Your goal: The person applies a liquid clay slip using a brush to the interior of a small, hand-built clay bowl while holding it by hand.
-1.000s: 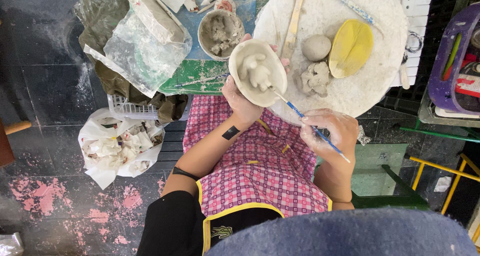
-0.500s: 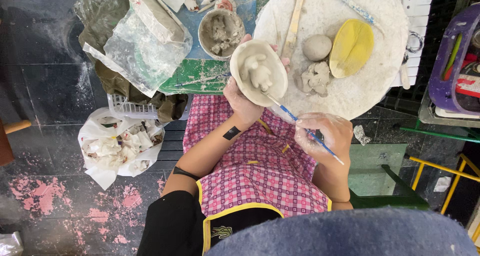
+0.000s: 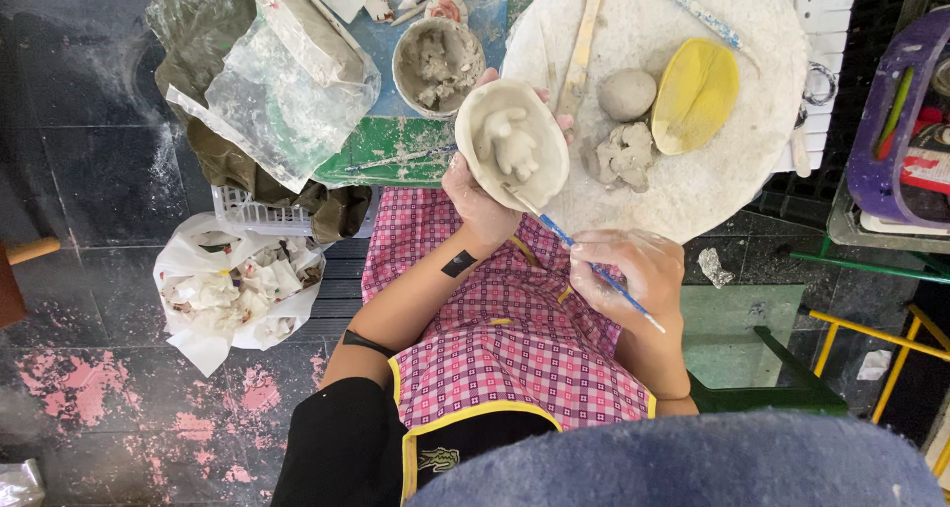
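The clay bowl [image 3: 512, 144] sits at the round board's [image 3: 693, 185] eight-o'clock edge, cupped firmly in the left hand [image 3: 477, 198]. The right hand [image 3: 625, 275], at the bowl's four o'clock, pinches a blue brush [image 3: 584, 258], its tip touching the bowl's rim. A ball [image 3: 626, 93] and yellow rib [image 3: 695, 94] lie at three o'clock, well apart.

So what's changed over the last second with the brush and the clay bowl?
The right hand has drawn in toward the bowl, bringing the blue brush tip up from below the rim onto the rim's lower edge. The left hand keeps the same grip on the clay bowl. The round board, clay ball and yellow sponge haven't moved.
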